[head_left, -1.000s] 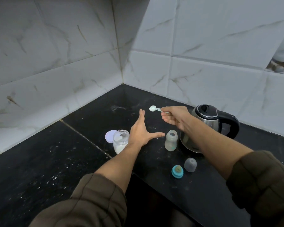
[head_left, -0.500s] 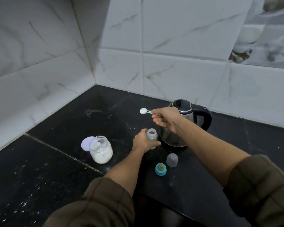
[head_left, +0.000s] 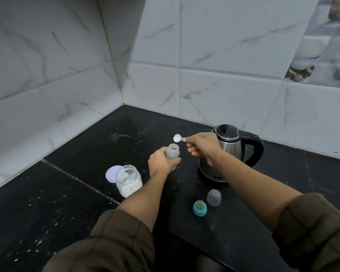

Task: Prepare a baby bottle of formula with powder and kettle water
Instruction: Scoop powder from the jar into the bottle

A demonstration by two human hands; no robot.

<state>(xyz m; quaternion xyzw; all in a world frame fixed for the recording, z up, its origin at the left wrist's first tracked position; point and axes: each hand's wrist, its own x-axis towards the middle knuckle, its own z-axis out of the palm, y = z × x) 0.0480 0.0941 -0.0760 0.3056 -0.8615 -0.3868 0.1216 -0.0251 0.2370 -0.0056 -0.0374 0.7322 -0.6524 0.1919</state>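
Note:
My left hand [head_left: 159, 163] grips the clear baby bottle [head_left: 172, 153], whose mouth is uncovered and which tilts slightly toward me. My right hand [head_left: 202, 145] pinches the handle of a small scoop [head_left: 177, 138] heaped with white powder, held just above and right of the bottle's mouth. An uncovered glass jar of formula powder [head_left: 128, 181] stands to the left, its pale lilac lid [head_left: 112, 173] lying behind it. A steel kettle [head_left: 228, 152] with a black lid and handle stands behind my right wrist.
A teal bottle ring with its teat [head_left: 199, 208] and a clear dome cap [head_left: 214, 197] lie on the black counter [head_left: 47, 203] in front of the kettle. White tiled walls meet in a corner behind. Powder specks dot the counter.
My left hand went from spread open to gripping the bottle and has lifted it toward the scoop. My right hand keeps holding the filled scoop at about the same spot.

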